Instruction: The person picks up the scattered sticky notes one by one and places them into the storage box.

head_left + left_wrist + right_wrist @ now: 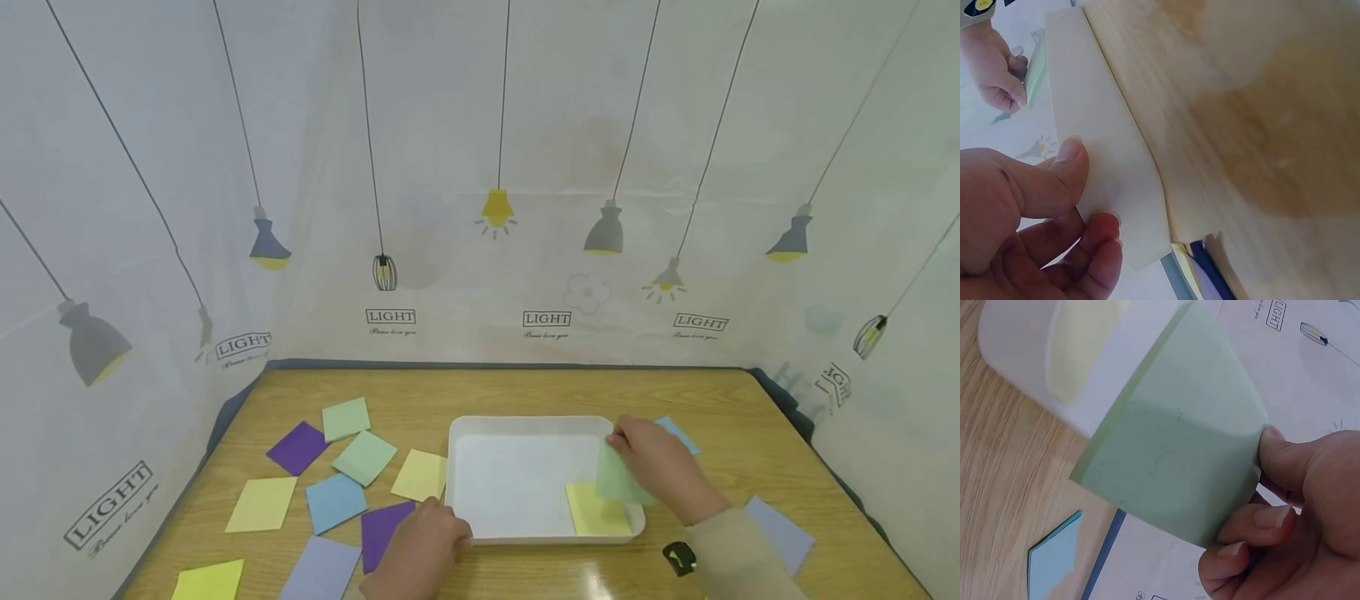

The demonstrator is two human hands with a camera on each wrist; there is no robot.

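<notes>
My right hand (656, 467) pinches a light green sticky note pad (1172, 437) by one edge between thumb and fingers. The pad hangs over the right end of a white tray (510, 475), overlapping a yellow sticky note pad (588, 510) that lies in the tray's front right corner. At the front left corner my left hand (427, 546) grips the tray's rim, thumb and fingertips at its edge in the left wrist view. A purple sticky note pad (380, 529) lies right beside that hand, partly hidden by it.
Left of the tray several sticky note pads lie spread out, among them a blue one (336, 502), a pale yellow one (261, 504) and a purple one (298, 448). To the right are a blue pad (681, 433), a lavender pad (782, 533) and a small black object (679, 558).
</notes>
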